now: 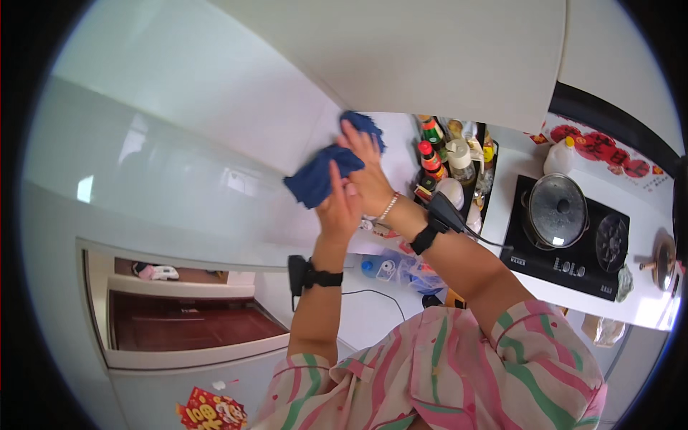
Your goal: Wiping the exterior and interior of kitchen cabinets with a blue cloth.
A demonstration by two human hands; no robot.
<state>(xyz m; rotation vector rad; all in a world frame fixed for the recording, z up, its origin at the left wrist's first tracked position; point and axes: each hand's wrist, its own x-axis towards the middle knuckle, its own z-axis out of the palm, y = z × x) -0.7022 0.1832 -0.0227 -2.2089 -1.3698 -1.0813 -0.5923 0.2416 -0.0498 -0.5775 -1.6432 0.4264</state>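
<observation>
Dark blue cloth [322,174] is bunched in my left hand [339,212], its index finger stretched along it. My right hand [371,174] presses more blue cloth with spread fingers, against the pale wall [301,123] just under the corner of a white wall cabinet [430,59]. Whether this is one cloth or two, I cannot tell. The hands are close together and overlap at the palms. Each wrist wears a black strap with a device, and a beaded bracelet [391,207] circles the right wrist.
Sauce bottles [431,161] and seasoning jars [459,161] crowd a rack right of my hands. Beyond, a lidded pot [558,210] sits on a black gas hob [510,242]. A plastic jug [559,157] stands behind. Below lie plastic bags [419,274] and a black cable [384,294].
</observation>
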